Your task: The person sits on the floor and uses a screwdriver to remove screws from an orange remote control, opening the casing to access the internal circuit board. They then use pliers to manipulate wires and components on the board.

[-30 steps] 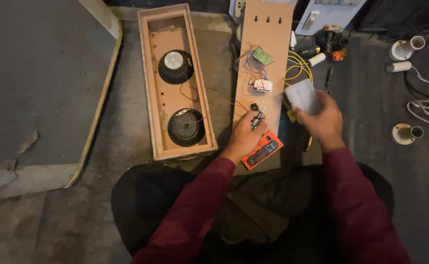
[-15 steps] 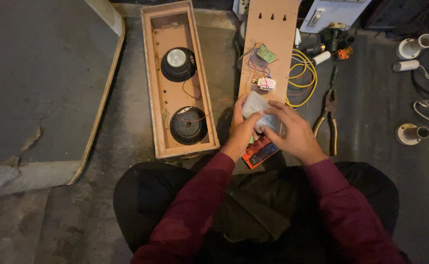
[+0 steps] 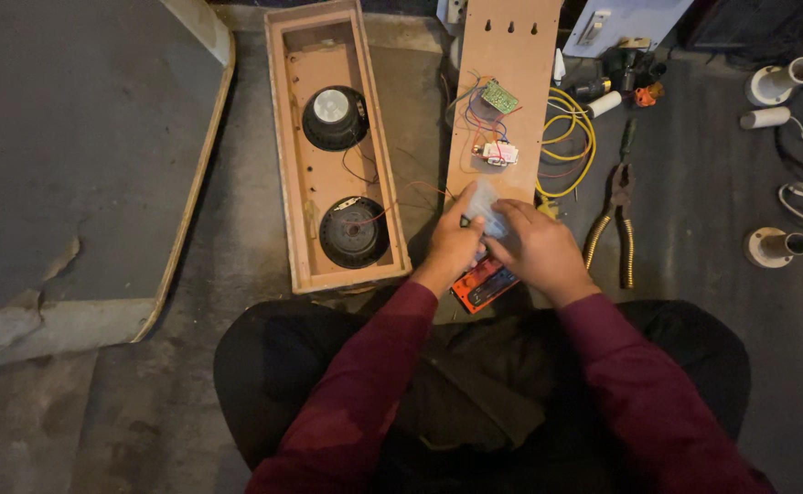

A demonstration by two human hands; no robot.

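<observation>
My left hand (image 3: 454, 245) and my right hand (image 3: 534, 249) meet over the near end of a long wooden panel (image 3: 504, 64) lying on the floor. Together they grip a small clear plastic bag (image 3: 482, 201); what is inside it is too small to tell. Under my right hand lies an orange module with a dark display (image 3: 484, 285). Farther up the panel sit a green circuit board (image 3: 500, 96) and a small white part (image 3: 498, 154), joined by thin coloured wires. To the left lies an open wooden speaker box (image 3: 287, 146) with two round speakers (image 3: 335, 117).
Coiled yellow wire (image 3: 568, 146) and pliers (image 3: 617, 212) lie right of the panel. White round fittings (image 3: 772, 247) and cables rest at the far right. A white box (image 3: 626, 20) and small tools are at the top. A large flat board (image 3: 63, 137) fills the left.
My right hand brought the clear bag from the right side over to the panel's near end, where my left hand joined it; both hands now grip the bag.
</observation>
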